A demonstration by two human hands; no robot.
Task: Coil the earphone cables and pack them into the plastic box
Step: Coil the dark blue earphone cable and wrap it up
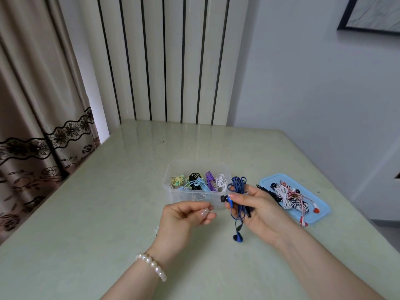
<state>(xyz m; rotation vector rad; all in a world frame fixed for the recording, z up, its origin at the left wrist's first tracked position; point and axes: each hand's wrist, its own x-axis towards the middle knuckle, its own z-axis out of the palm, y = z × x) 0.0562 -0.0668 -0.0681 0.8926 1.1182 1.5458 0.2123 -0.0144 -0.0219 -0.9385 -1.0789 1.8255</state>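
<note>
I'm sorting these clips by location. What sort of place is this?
Probably a room in a home: lace-trimmed curtains hang beside a glossy pale green table, and a framed picture hangs on the wall.

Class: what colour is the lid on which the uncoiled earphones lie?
Light blue lid, seen in the head view.

The right hand (257,204) covers the middle of the blue earphone cable (238,187). The clear plastic box's (173,191) near wall blurs behind the fingers. The picture frame (372,16) runs off the top-right corner.
</note>
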